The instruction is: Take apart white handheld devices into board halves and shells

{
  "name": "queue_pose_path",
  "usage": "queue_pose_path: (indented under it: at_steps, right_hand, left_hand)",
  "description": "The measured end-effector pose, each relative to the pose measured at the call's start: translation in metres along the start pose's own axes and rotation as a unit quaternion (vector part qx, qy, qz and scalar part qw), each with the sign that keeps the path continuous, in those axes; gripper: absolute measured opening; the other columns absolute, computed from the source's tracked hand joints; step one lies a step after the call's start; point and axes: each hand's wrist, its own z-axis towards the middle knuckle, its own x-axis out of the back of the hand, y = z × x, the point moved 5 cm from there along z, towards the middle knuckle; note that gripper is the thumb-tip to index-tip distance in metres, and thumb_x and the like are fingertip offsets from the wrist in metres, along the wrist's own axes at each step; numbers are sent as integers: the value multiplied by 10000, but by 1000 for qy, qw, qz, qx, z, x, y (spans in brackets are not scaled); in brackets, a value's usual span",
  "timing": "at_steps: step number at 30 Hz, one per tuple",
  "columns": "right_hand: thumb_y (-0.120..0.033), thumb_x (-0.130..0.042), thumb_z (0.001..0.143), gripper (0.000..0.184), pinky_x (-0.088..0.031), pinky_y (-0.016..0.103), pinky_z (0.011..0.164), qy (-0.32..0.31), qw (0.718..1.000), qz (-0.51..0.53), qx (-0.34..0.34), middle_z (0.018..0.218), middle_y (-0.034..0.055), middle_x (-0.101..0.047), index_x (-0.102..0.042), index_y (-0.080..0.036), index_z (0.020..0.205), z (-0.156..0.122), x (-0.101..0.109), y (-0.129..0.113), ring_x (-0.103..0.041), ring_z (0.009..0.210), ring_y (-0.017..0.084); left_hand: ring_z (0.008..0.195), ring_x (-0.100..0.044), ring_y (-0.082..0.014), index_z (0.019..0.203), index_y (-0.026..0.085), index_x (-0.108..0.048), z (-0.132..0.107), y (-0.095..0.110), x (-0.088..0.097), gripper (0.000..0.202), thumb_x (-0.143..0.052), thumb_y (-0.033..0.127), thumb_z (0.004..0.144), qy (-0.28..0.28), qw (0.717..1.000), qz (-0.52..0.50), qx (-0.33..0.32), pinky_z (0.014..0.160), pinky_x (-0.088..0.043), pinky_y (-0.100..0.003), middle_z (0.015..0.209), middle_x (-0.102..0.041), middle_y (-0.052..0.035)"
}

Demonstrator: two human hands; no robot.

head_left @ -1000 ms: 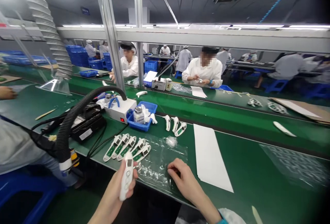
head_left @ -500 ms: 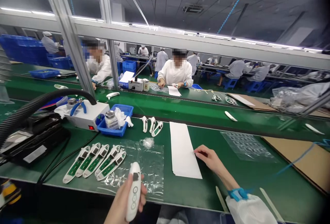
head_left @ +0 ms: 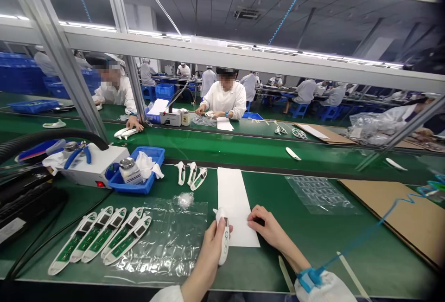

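Observation:
My left hand (head_left: 211, 241) is wrapped round a white handheld thermometer (head_left: 224, 241) with a small dark display and round buttons. It is held tilted upright over the lower left part of a long white paper sheet (head_left: 232, 190). At the sheet's right edge is my right hand (head_left: 266, 225), thumb and fingertips drawn together; whatever lies between them is too small to make out. A blue wrist strap (head_left: 309, 278) with a coiled cord circles my right wrist. Left of my hands, several open thermometer halves (head_left: 104, 232) with green circuit boards lie in a row beside a clear plastic sheet (head_left: 163, 246).
Three white casing parts (head_left: 192, 174) lie behind the plastic. A blue tray (head_left: 139, 183) holds a jar and tissues near a white box (head_left: 93, 167) with pliers on top. Cardboard (head_left: 389, 209) lies at right. Co-workers sit beyond the green belt (head_left: 236, 146).
My left hand has brought the thermometer up and right, over the paper sheet. The right hand has stayed at the sheet's edge. A co-worker's hand now reaches to white parts on the belt.

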Motion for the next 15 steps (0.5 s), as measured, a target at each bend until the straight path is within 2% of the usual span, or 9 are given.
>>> queue_pose_path:
  at_steps: [4, 7, 11, 13, 15]
  right_hand:
    - [-213, -536, 780, 97, -358, 372, 793, 8, 1000, -7, -7, 765, 10, -559, -562, -212, 687, 1, -4, -2, -514, 814, 213]
    - [-223, -531, 796, 102, -340, 381, 800, 19, 1000, -2, -2, 755, 0, -552, -555, -213, 698, -2, -6, 1, -508, 809, 210]
    - [-353, -492, 854, 205, -377, 333, 717, 89, 992, 89, -1, 719, -1, -515, -522, -208, 712, -6, 4, 7, -492, 723, 191]
    - [-410, -449, 880, 252, -389, 300, 647, 124, 983, 138, -7, 714, -1, -486, -493, -207, 737, -9, 11, 0, -471, 676, 176]
    - [-421, -464, 883, 255, -388, 277, 610, 119, 975, 185, -3, 709, -6, -465, -490, -204, 751, -13, 13, -20, -453, 652, 160]
  left_hand:
    - [909, -606, -240, 972, 110, -620, -2, 2, 0, 501, -567, 575, 794, 6, 1000, 11, 11, 850, -435, -338, 908, -680, -131]
    - [954, -590, -243, 922, 124, -619, -4, 4, -1, 470, -576, 573, 789, 9, 1000, 13, 7, 851, -431, -326, 909, -669, -120]
    - [912, -598, -225, 903, 125, -631, -2, 4, -1, 485, -566, 591, 785, 7, 1000, 10, -4, 853, -435, -322, 880, -663, -101]
    - [843, -610, -209, 881, 115, -635, -1, 4, 0, 525, -559, 622, 768, 6, 1000, -6, 2, 816, -457, -318, 826, -656, -89]
    - [704, -612, -182, 868, 112, -621, -4, 5, 0, 580, -538, 672, 745, 7, 999, -31, 21, 686, -486, -301, 756, -635, -63]
